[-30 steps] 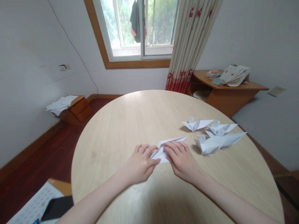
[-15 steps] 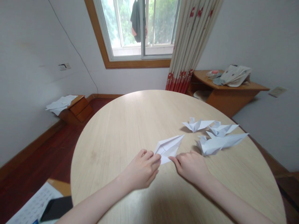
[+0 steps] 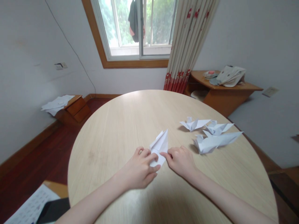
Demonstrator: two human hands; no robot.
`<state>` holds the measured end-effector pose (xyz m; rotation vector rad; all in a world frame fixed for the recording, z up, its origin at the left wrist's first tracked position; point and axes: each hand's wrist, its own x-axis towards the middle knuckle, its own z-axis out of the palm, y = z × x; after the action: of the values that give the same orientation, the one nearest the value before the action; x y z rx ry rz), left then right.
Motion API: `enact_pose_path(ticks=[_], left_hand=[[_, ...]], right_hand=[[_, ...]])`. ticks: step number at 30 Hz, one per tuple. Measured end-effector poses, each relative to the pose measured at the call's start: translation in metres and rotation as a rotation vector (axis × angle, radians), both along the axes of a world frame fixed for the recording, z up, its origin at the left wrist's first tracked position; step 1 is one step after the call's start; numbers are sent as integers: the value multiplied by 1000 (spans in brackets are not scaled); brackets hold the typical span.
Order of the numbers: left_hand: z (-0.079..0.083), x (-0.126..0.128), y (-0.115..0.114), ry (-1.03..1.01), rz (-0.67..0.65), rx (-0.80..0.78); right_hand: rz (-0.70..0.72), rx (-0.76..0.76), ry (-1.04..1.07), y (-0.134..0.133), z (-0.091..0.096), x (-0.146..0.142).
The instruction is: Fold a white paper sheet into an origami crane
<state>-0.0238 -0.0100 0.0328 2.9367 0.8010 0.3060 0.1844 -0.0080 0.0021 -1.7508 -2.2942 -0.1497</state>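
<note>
A folded white paper piece [image 3: 160,146] lies on the round wooden table [image 3: 121,124], its point aimed away from me. My left hand [image 3: 139,169] pinches its near left edge, thumb under and fingers on top. Touching the near right corner, my right hand [image 3: 181,160] has its fingers curled and pinched on the paper. Three finished folded paper shapes [image 3: 211,137] rest on the table to the right of my hands.
A wooden side desk [image 3: 224,91] with papers stands at the back right beside a curtain [image 3: 187,46]. A low wooden drawer unit [image 3: 74,109] with white sheets sits on the floor at left. A printed sheet and dark object [image 3: 46,208] lie at the lower left.
The paper piece has turned from pointing right to pointing away from me. Both hands drew back from lying on top of it to pinching its near edge.
</note>
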Motion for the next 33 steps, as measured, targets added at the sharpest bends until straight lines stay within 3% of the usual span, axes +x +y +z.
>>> enact_pose_path(ticks=[6,14,24,33], left_hand=[[0,1,-1,6,-14,9],[-8,6,-3,-20,-34,232],[-19,4,5,-170,-94,91],[-21,4,7,-220,-149,30]], right_hand=[[-55,71,125,5,-3,-3],[3,2,115,9,-7,-2],[78,-144,216,14,-4,10],[90,-214,446,16,-1,15]])
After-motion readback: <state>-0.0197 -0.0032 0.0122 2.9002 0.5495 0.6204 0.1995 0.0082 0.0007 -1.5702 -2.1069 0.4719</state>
